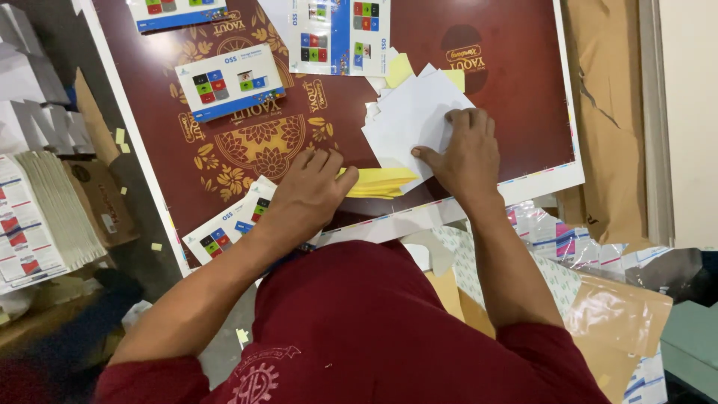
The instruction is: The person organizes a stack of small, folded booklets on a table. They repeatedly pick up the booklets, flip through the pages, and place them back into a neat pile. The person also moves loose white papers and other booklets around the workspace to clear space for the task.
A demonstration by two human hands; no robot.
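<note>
— While the right hand (465, 153) lay flat on the loose stack of white paper sheets (415, 120), fingers spread and pressing rather than gripping, what worried you?

— Slippage. Those sheets were already fanned out crookedly under the fingertips, and I judged a careless push could have scattered them across the glossy maroon printed board with gold floral ornament (479, 90).

— And the left hand (310, 194)?

— It was curled loosely, knuckles up, fingertips touching the near end of the thin stack of yellow paper slips (378, 182). Whether it pinched any slip I could not tell — the fingers hid that. The yellow stack sat between the two hands, its far end tucked under the white sheets just beside the right thumb.

— Anything else at risk?

— A white and blue printed card with coloured squares (224, 233) lay under the left wrist; a sweep of the forearm might have dragged it off the board's edge. Another such card (230, 82) lay well beyond the left fingertips.

— Any containers?

— None clearly open. A brown cardboard box (101, 198) stood off past the left elbow, beside a tall pile of printed leaflets (41, 217); what it held was not visible.
</note>
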